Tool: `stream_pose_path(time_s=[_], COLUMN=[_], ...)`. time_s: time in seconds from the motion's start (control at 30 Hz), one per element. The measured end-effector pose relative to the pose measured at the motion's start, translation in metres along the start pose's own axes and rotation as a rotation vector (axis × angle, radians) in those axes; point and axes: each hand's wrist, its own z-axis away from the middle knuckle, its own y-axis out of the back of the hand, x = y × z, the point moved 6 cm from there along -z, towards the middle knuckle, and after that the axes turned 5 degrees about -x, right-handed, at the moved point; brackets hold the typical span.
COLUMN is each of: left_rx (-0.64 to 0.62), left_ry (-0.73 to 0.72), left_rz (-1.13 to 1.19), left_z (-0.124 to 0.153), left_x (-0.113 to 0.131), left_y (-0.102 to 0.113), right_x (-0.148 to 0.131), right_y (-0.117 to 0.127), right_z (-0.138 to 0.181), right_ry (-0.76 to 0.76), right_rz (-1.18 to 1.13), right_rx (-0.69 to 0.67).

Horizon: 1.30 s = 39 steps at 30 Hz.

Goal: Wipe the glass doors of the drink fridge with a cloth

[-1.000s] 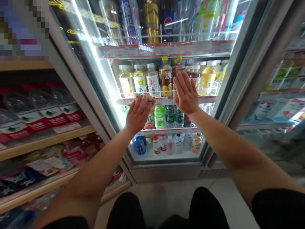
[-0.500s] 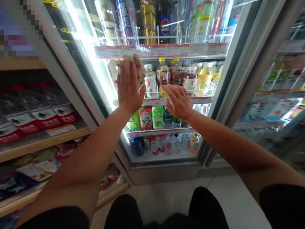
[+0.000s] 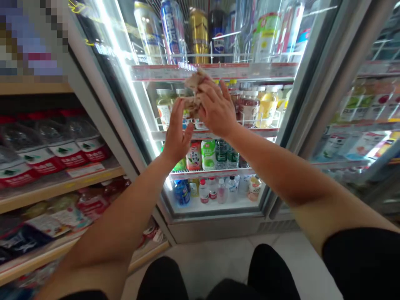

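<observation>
A crumpled brownish cloth (image 3: 193, 89) is held up against the glass door (image 3: 146, 125) of a drinks fridge. My right hand (image 3: 215, 108) grips the cloth with fingers curled round it, level with the second shelf. My left hand (image 3: 176, 135) is just below and left of it, fingers stretched upward and reaching the cloth's lower edge. Behind the glass stand rows of bottles (image 3: 209, 154) and cans (image 3: 173, 31).
Wooden store shelves (image 3: 62, 183) with red-labelled packets run along the left. A second glass-door fridge (image 3: 368, 116) stands at the right. My knees (image 3: 218, 275) and pale floor tiles (image 3: 215, 254) show at the bottom.
The cloth went from my left hand, which had wiped up the glass, to my right hand. My right hand left the glass and rose to grasp it.
</observation>
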Motion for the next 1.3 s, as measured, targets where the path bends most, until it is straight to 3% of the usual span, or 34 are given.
stream_pose_path(time_s=[0.07,0.27,0.47,0.63,0.8,0.93,1.1,1.3], left_rx=[-0.035,-0.065,-0.042,-0.132,-0.247,-0.258,-0.196,-0.202], left_ry=[-0.041,-0.07,-0.083,-0.124,-0.088,-0.085,-0.097,-0.094], left_rz=[-0.072,-0.262,-0.343,-0.389,-0.427,-0.447,-0.456,-0.447], left_z=[0.0,0.013,0.016,-0.011,-0.03,-0.029,-0.026,-0.023], left_x=[0.001,0.012,0.008,0.003,-0.027,-0.05,-0.052,-0.051], left_y=[-0.004,-0.009,0.011,0.026,0.03,0.022,0.017,0.02], right_x=[0.001,-0.007,0.017,0.002,0.033,0.037,0.03,0.025], right_y=[0.003,-0.004,0.006,-0.005,0.017,0.013,0.001,0.004], right_z=[-0.002,0.012,0.015,0.027,0.017,0.028,0.043,0.046], right_ry=[0.008,0.186,0.043,0.213,0.025,0.038,0.063,0.056], right_rz=[-0.023,-0.015,-0.038,-0.022,-0.008,0.074,0.096,0.065], right_rx=[0.033,-0.065,0.08,-0.132,0.032,0.079,0.029,0.069])
